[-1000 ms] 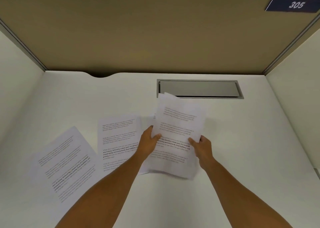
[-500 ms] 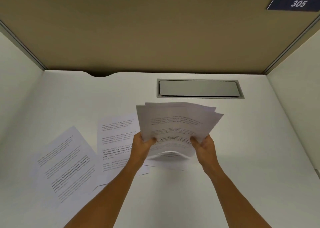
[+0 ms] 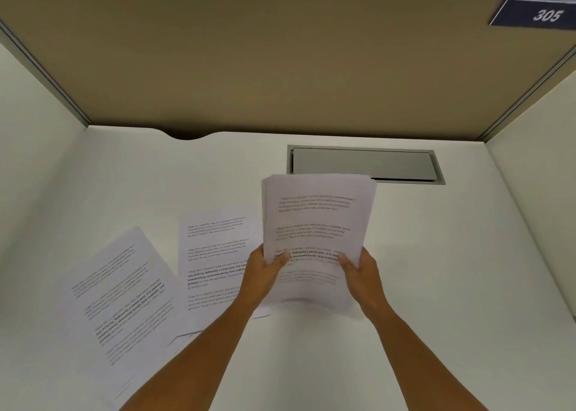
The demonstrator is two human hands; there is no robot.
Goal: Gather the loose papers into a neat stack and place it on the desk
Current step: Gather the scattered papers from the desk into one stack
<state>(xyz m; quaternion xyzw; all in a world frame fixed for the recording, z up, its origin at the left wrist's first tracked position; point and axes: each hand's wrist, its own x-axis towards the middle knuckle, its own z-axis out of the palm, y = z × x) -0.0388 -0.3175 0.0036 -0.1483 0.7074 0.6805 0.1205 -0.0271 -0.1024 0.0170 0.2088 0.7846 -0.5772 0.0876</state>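
I hold a bundle of printed white sheets (image 3: 314,217) upright over the white desk (image 3: 436,286), its edges nearly lined up. My left hand (image 3: 265,273) grips its lower left edge and my right hand (image 3: 361,273) grips its lower right edge. The bundle's bottom edge is close to the desk; whether it touches is unclear. Two more printed sheets lie flat on the desk: one (image 3: 215,254) just left of my left hand, partly under my forearm, and one (image 3: 121,295) tilted further left.
A grey metal cable hatch (image 3: 364,164) is set into the desk behind the bundle. Tan and white cubicle partitions close the desk at the back and both sides. A blue sign reading 305 (image 3: 542,14) hangs at upper right.
The fanned sheets in my hands have been drawn together into a nearly squared bundle and raised more upright. The two sheets on the desk have not moved.
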